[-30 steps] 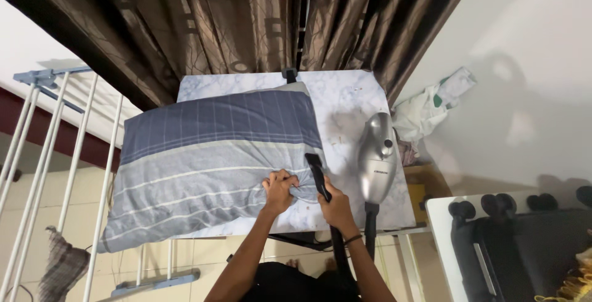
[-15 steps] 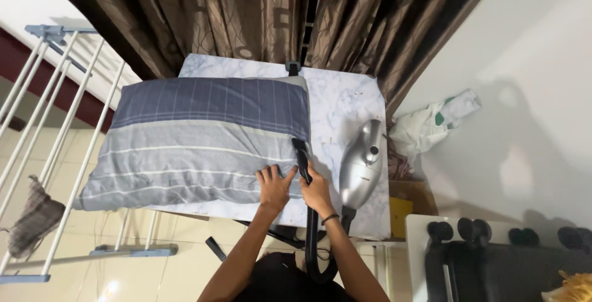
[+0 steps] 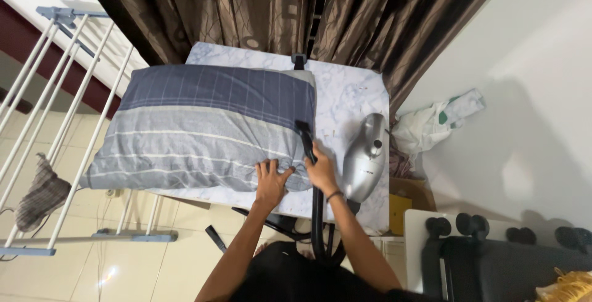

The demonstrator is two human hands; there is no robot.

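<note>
A striped grey-and-blue pillow [image 3: 206, 130] lies flat across the marble-patterned desk [image 3: 348, 101], its long side running from nine to three o'clock, so that its near right corner sits within easy reach of the person standing at six o'clock. The left hand [image 3: 271, 178] rests on that corner at about five o'clock of the pillow, fingers spread and slightly curled, pressing and bunching the fabric rather than closing fully around it; this looks meant to pin the cover so it stays put under the tool. The right hand [image 3: 322, 167], just beside the left at its three o'clock, is wrapped closed around a black nozzle [image 3: 304, 138] whose tip points toward twelve o'clock and lies against the pillow's right edge. A black hose [image 3: 318, 228] drops from the nozzle toward six o'clock, off the desk's near edge. The silver handheld vacuum body [image 3: 364, 157] lies on the desk at three o'clock of the right hand, near it but apart, set down likely so that only the light nozzle needs carrying. Brown curtains [image 3: 271, 6] hang behind the desk at twelve o'clock, a white drying rack [image 3: 68, 92] stands at nine o'clock with a grey cloth [image 3: 42, 194] draped low on it, and crumpled white bags [image 3: 431, 123] lie against the wall at three o'clock.
</note>
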